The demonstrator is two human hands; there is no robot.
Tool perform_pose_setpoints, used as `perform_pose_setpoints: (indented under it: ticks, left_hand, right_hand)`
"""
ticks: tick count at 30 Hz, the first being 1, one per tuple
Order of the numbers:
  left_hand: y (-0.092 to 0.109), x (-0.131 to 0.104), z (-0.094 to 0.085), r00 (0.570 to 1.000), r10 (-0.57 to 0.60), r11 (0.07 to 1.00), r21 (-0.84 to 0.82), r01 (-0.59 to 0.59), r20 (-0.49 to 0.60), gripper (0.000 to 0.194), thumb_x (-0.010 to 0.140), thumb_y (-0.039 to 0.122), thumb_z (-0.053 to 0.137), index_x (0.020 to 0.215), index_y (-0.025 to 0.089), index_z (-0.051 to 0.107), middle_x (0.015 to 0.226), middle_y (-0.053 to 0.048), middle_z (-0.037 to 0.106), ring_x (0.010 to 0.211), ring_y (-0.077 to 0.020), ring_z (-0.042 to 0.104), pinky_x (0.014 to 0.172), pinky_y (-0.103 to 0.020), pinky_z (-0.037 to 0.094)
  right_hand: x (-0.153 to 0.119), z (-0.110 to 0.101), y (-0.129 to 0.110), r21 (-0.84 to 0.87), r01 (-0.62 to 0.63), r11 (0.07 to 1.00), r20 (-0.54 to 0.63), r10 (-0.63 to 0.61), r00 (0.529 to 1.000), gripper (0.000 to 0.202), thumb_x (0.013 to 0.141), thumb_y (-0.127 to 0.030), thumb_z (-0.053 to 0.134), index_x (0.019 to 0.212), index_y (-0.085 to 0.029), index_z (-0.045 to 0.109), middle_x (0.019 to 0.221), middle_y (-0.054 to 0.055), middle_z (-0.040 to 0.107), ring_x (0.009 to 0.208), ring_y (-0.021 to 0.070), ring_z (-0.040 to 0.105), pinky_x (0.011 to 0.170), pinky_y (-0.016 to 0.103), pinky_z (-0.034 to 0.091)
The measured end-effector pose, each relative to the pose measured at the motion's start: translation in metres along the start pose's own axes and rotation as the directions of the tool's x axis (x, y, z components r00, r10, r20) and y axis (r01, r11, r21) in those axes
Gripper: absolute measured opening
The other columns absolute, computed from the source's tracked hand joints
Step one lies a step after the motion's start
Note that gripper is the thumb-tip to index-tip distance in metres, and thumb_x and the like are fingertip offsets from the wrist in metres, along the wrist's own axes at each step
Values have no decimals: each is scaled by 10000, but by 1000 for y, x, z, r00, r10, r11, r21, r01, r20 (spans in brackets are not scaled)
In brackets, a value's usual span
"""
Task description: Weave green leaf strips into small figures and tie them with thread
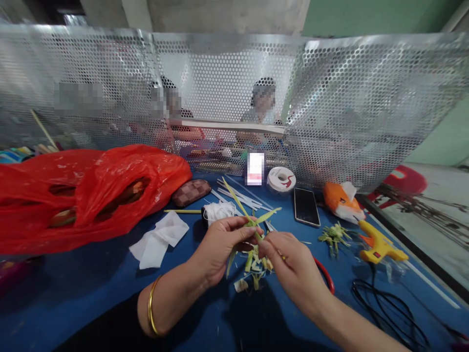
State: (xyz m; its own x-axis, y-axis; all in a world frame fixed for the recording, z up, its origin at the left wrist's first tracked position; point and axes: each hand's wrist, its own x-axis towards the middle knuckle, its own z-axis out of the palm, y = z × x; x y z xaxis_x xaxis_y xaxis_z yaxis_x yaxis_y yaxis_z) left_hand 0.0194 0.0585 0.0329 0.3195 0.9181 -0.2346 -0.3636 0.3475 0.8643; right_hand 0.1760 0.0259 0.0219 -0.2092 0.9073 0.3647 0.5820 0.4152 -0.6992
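My left hand [222,244], with a gold bangle on its wrist, pinches pale green leaf strips [270,215] that look folded or woven together. Long pointed ends stick out up and to the right, and one tail hangs below the palm. Close beside it, my right hand [289,256] has its fingers closed on the lower end of the same strips. The fingers hide part of the woven piece. Under both hands lie cut leaf scraps [252,264]. A red curved handle [325,276], apparently of scissors, shows partly behind my right hand.
On the blue table [183,303] lie a red plastic bag [110,210], white tissue [161,239], a checkered pouch [191,192], white thread [221,211], a ribbon spool [281,180], a phone [307,207] and a corded yellow glue gun [381,244]. Behind stands a perforated metal screen [220,73].
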Motion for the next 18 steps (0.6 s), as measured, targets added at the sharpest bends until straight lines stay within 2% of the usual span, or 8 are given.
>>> perform_pose_setpoints:
  ticks: [2,4,6,7,8,10,14,18]
  left_hand:
    - [1,1,-3,998,-39,999,13,39,43,272,671,233,799,908,123,722,827,-80,720,683,-115,634,652,-218,469]
    - [0,1,-4,991,-87,996,36,84,98,265,709,244,770,944,128,727,864,-95,727,706,-114,639,656,-211,459]
    - [-2,1,-3,983,-132,990,71,124,130,255,732,259,748,954,136,730,891,-103,731,721,-122,646,648,-213,454]
    - [-3,1,-3,982,-144,987,85,134,125,255,733,267,746,956,144,732,893,-101,732,718,-123,648,639,-214,451]
    - [-5,2,-2,983,-147,986,95,137,108,260,730,275,748,959,152,732,887,-95,733,707,-121,647,631,-213,448]
    - [-7,2,-1,988,-143,986,100,136,65,270,728,282,747,973,167,732,867,-83,732,669,-111,638,609,-209,438]
    - [-9,3,1,989,-142,987,82,138,38,288,738,323,733,977,163,736,812,-85,723,644,-113,624,569,-208,410]
    - [-8,1,4,992,-124,985,120,123,1,214,677,311,788,804,143,747,728,-57,699,602,-103,585,609,-234,431]
  right_hand:
    - [5,-2,5,239,-180,954,3,185,983,358,931,-425,461,674,-196,559,650,10,575,660,165,527,641,289,397]
    - [11,-3,9,522,-325,789,47,353,934,327,873,-479,545,756,-183,619,709,30,633,716,187,581,663,298,443]
    - [14,-2,11,716,-372,591,90,449,889,296,797,-467,649,805,-171,653,712,38,661,726,201,614,686,317,479]
    - [15,-1,12,762,-364,536,82,478,875,281,762,-446,691,793,-168,663,697,36,665,710,199,618,683,319,486]
    - [15,0,12,778,-342,526,49,493,869,262,736,-423,719,767,-167,671,687,34,667,696,193,617,679,315,488]
    - [14,2,13,742,-281,608,-60,479,876,218,722,-385,733,723,-172,686,694,32,674,698,184,611,685,309,485]
    - [9,6,16,534,-154,831,-253,331,909,133,769,-330,693,748,-200,713,769,38,695,741,195,613,717,330,480]
    - [7,5,14,442,-126,888,-282,271,920,110,787,-291,670,734,-207,717,802,42,699,769,201,617,729,333,476]
